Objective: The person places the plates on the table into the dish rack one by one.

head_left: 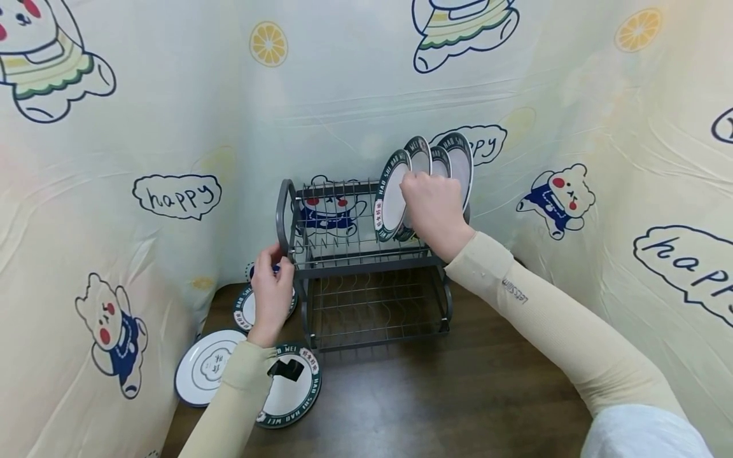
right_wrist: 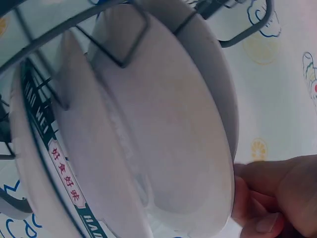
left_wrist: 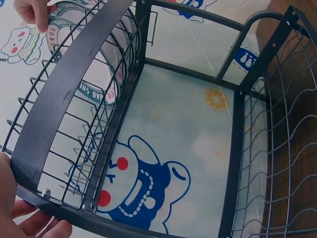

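A dark grey two-tier dish rack [head_left: 366, 264] stands on the table. My left hand [head_left: 272, 289] grips its left end; in the left wrist view the fingers [left_wrist: 47, 225] lie curled beneath the dark frame. Several white plates with green lettered rims stand upright in the right part of the upper tier. At the leftmost plate [head_left: 391, 200] is my right hand [head_left: 435, 213], which pinches a plate's edge between thumb and fingers. The right wrist view shows that hand [right_wrist: 277, 198] at the rim of a white plate [right_wrist: 173, 134], beside the other plates.
Left of the rack, on the brown wooden table [head_left: 435, 394], lie a face-down plate [head_left: 197, 372], a face-up plate [head_left: 298, 394] and another plate [head_left: 246, 308] behind the left hand. A printed cloth [head_left: 343, 95] hangs behind and at both sides.
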### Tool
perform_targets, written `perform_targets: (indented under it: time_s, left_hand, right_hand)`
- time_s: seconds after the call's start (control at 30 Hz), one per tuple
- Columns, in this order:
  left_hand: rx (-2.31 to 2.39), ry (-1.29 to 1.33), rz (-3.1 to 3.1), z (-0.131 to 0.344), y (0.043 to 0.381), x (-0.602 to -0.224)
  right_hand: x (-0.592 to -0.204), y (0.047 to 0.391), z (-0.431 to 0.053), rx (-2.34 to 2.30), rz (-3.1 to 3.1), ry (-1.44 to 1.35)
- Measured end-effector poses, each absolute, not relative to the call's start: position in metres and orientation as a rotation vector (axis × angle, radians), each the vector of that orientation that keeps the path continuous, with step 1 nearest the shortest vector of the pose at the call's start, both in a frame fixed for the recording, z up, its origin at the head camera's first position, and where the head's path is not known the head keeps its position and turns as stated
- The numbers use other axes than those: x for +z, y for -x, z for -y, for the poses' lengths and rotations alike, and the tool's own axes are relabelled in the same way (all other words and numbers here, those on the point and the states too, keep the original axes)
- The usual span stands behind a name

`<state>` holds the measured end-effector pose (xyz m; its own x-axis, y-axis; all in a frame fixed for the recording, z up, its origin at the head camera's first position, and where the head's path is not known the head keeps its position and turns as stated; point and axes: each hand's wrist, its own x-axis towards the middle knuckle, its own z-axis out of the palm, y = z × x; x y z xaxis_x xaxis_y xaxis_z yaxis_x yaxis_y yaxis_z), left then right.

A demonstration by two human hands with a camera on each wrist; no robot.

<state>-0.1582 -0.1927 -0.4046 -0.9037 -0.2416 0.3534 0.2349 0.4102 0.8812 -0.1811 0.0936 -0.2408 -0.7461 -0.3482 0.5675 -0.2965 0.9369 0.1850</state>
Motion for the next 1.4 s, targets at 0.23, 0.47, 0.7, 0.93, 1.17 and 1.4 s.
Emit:
perform_targets:
  time_s: [0.23,0.47,0.7,0.93,1.17,1.4]
  left_hand:
    - [-1.504,-0.009,2.240,0.193,0.158,-0.403]
    - [-1.515,-0.014,2.236,0.193,0.156,-0.404]
    - [-1.489,-0.019,2.237,0.192,0.157,-0.404]
    - [-1.495,-0.021,2.239,0.193,0.158,-0.406]
    - [-1.506,-0.016,2.242,0.193,0.158,-0.407]
    - [-1.513,-0.003,2.237,0.194,0.159,-0.406]
  right_hand:
    - [-0.250,0.181,-0.104,0.001,2.146,-0.569]
    - [-0.259,0.165,-0.123,0.158,2.055,-0.626]
    - [-0.269,0.153,-0.144,0.258,2.050,-0.595]
    - [-0.274,0.145,-0.162,0.270,2.115,-0.586]
    - [-0.287,0.142,-0.183,0.325,2.171,-0.511]
    - [-0.308,0.141,-0.200,0.411,2.266,-0.395]
